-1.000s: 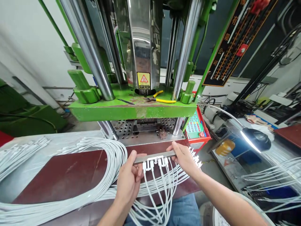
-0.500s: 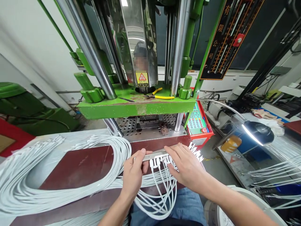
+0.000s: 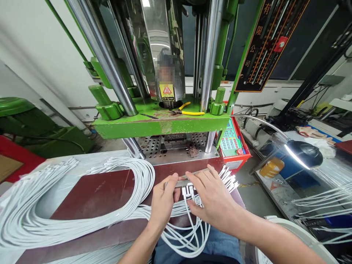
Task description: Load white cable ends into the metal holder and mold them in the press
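My left hand pinches the left end of a flat metal bar between thumb and fingers. White cable connectors hang in a row from the bar's near side, and their white cables loop down over my lap. Across the right part of the bar lies my right hand, its fingers over the top and its thumb beside the connectors. That hand hides several of the connectors. Beyond it, a bundle of white cable ends rests on the brown board.
A green press stands ahead, with yellow-handled pliers on its plate. Coiled white cables cover the left side. On the right are a red control box, a lit lamp and a white bucket.
My right hand has slid left along the bar, covering more connectors. My left hand and the bar have shifted slightly to the right in the picture.
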Tool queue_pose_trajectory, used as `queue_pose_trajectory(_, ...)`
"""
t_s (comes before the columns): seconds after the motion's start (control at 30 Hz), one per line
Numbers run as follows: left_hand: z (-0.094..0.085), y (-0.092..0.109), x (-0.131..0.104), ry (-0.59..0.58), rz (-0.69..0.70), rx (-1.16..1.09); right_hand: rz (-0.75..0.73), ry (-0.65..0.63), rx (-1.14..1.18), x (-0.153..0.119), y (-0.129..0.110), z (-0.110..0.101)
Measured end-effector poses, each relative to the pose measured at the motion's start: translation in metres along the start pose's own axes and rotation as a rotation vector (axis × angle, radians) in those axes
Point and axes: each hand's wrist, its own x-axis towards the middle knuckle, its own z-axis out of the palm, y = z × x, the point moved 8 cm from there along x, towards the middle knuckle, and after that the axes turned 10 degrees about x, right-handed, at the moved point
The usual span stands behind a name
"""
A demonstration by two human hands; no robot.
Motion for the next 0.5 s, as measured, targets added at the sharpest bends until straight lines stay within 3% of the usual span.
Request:
queue_pose_trajectory(0.13, 0.006, -0.001, -0.002, -0.052, 0.03, 0.059, -0.054, 0.068, -0.033, 0.0, -0.001, 0.006)
queue_pose_trajectory(0.27, 0.007, -0.008, -0.004, -0.065, 0.029, 0.094, 0.046, 0.172, 0.205, 0.001, 0.021, -0.009)
queue_pose_trajectory(0.4, 0.005, -0.009, -0.006, -0.05, 0.002, 0.089, 0.336, 0.331, 0.409, -0.013, 0.072, -0.046)
queue_pose_trajectory(0.5, 0.0, -0.005, -0.006, -0.028, -0.042, 0.057, 0.513, 0.531, 0.287, -0.056, 0.119, -0.085)
